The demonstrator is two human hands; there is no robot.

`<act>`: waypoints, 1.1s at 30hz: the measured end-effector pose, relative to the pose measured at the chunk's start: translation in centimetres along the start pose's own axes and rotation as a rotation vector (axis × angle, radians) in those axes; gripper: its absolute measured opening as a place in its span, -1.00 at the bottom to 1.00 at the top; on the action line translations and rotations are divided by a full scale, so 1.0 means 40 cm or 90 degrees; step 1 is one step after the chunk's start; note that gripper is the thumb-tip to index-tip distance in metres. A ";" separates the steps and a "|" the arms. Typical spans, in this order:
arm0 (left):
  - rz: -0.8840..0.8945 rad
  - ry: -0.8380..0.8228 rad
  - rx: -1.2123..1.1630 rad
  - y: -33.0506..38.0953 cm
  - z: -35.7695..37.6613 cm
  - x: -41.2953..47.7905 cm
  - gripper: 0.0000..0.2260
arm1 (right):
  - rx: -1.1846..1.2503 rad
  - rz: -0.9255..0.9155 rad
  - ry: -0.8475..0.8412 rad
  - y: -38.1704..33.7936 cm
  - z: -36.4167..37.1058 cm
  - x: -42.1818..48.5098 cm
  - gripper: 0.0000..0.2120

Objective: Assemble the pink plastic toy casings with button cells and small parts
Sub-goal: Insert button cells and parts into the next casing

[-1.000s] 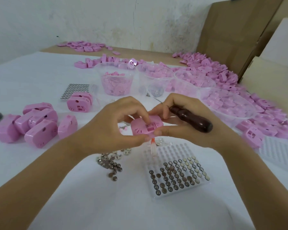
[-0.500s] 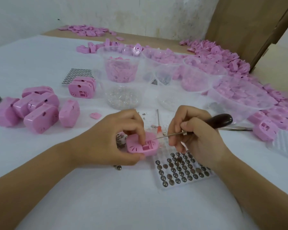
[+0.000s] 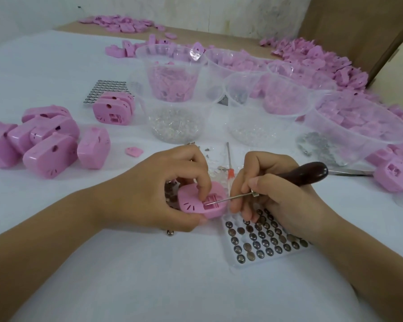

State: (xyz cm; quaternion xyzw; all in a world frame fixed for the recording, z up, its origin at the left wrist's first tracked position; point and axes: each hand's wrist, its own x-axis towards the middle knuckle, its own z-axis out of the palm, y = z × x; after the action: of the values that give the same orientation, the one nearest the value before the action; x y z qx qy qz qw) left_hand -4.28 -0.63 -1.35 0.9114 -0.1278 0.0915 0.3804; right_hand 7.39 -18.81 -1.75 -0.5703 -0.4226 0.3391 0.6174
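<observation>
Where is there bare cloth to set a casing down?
Bare cloth lies at the near edge, left of the button-cell tray. More lies far left, beyond the closed casings. Crowded: the clear tubs and the pink pile on the right.

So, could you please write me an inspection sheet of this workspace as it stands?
Surface: white cloth-covered table.
Job's things: pink casing, open compartment facing up; dark-handled awl, tip in that compartment; button cell tray, partly filled.
Clutter: closed casings at left; clear tubs of parts; orange-handled screwdriver; one loose cell.
Grippers: left hand grips the pink casing; right hand holds the awl.
Cables: nothing seen.
Surroundings: stained wall; cardboard sheets at right.
</observation>
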 end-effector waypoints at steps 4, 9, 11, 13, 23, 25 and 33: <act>-0.008 -0.013 -0.022 0.003 -0.002 0.000 -0.82 | -0.004 0.008 -0.007 0.004 -0.002 0.003 -0.86; -0.021 -0.027 -0.063 0.009 -0.005 0.001 -0.78 | 0.005 0.000 -0.014 0.004 -0.001 0.003 -0.86; -0.019 -0.025 -0.052 0.011 -0.006 0.002 -0.77 | 0.005 0.001 -0.019 0.004 -0.002 0.003 -0.87; -0.010 -0.022 -0.029 0.013 -0.007 0.004 -0.78 | 0.006 0.001 -0.022 0.004 -0.002 0.003 -0.87; -0.010 -0.032 -0.047 0.014 -0.007 0.005 -0.77 | 0.000 0.012 -0.032 0.004 -0.003 0.001 -0.88; -0.013 -0.033 -0.048 0.014 -0.007 0.007 -0.78 | -0.001 0.009 -0.028 0.004 -0.003 0.000 -0.89; -0.019 -0.045 -0.086 0.012 -0.007 0.006 -0.79 | 0.017 -0.006 -0.030 0.007 -0.002 0.003 -0.88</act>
State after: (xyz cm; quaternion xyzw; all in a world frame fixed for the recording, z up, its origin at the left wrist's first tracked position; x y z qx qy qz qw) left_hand -4.22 -0.79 -0.77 0.8881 -0.1333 0.0446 0.4376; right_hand 7.53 -18.71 -1.99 -0.5519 -0.4352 0.3548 0.6166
